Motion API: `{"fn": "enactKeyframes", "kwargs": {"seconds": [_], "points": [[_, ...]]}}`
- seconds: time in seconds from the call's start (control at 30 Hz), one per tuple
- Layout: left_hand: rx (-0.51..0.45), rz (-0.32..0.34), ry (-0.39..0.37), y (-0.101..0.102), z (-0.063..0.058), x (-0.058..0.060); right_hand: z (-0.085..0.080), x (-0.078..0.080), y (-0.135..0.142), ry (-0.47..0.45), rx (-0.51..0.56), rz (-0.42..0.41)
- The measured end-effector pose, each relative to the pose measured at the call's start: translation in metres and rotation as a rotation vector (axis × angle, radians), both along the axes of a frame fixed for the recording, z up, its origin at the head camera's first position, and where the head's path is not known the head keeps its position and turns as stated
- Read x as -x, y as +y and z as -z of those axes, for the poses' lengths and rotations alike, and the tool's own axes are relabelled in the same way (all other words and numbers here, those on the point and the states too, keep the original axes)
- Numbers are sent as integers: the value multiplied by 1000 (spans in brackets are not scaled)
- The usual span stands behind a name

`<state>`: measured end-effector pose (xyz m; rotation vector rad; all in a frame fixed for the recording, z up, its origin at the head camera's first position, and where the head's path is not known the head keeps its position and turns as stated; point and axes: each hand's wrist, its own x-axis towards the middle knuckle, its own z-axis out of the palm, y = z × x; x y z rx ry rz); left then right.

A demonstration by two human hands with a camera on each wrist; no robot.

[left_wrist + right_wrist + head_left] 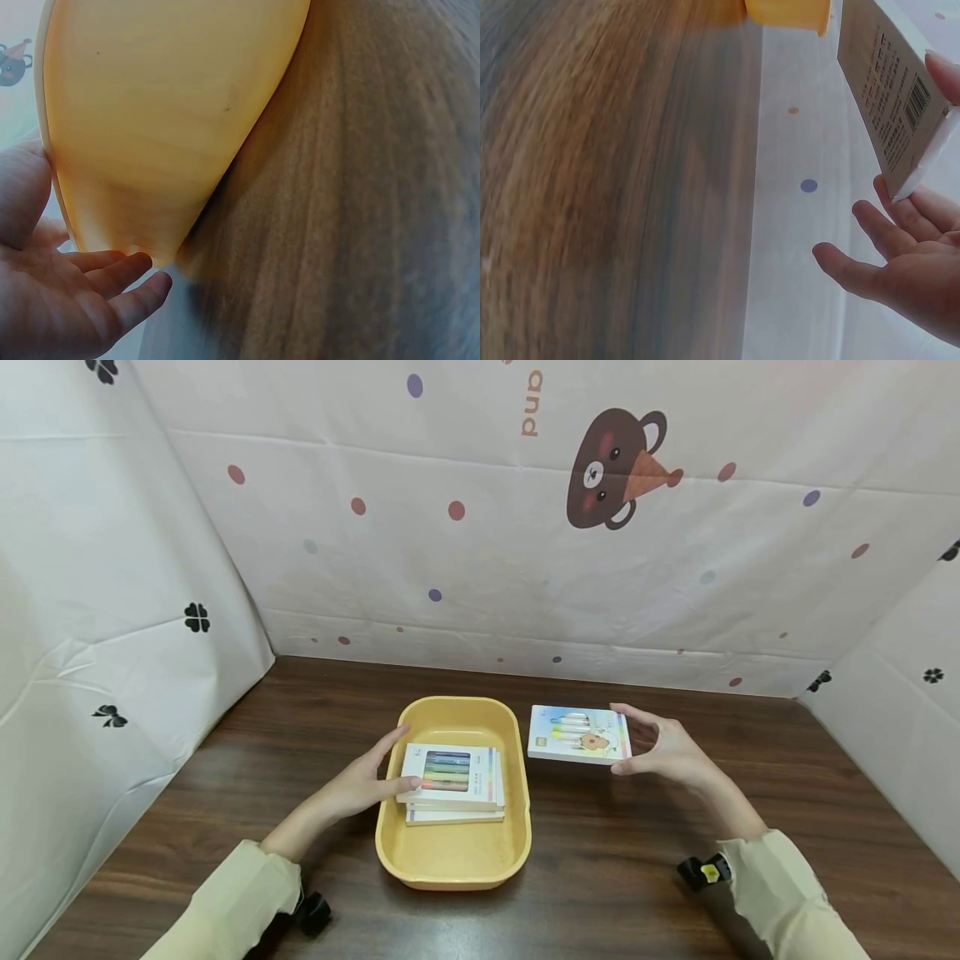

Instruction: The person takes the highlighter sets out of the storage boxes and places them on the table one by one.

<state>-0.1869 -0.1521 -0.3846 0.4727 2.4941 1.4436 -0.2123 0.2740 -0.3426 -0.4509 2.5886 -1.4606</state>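
A yellow plastic basin (465, 860) stands on the table, holding a small stack of white boxes. The top pen box (447, 772) has a window showing coloured pens. My left hand (367, 781) reaches over the basin's left rim, its thumb at the top box's left edge and its index finger spread along the rim. In the left wrist view, other loosely bent fingers (139, 289) are by the basin's outer wall. Right of the basin, my right hand (667, 756) holds a blue-and-white marker box (577, 735) by its right end between thumb and finger; its barcoded back shows in the right wrist view.
The brown wooden table (600, 877) ends at a white patterned cloth (487, 568) behind, with more cloth at both sides. A black wrist strap piece (311, 914) sits under the left sleeve, and another (705, 871) by the right sleeve.
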Motion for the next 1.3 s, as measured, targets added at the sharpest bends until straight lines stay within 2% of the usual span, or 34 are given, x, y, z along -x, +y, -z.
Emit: {"fn": "enactKeyframes", "kwargs": {"seconds": [0.4, 0.63, 0.93, 1.3], "points": [[6, 5, 7, 0, 1, 1, 3, 4, 5, -27, -3, 10], [0, 3, -18, 1, 1, 1, 6, 7, 4, -48, 18, -4], [-3, 6, -1, -1, -2, 1, 14, 17, 5, -56, 19, -16], [6, 0, 1, -1, -1, 1, 19, 22, 5, -79, 14, -5]]}}
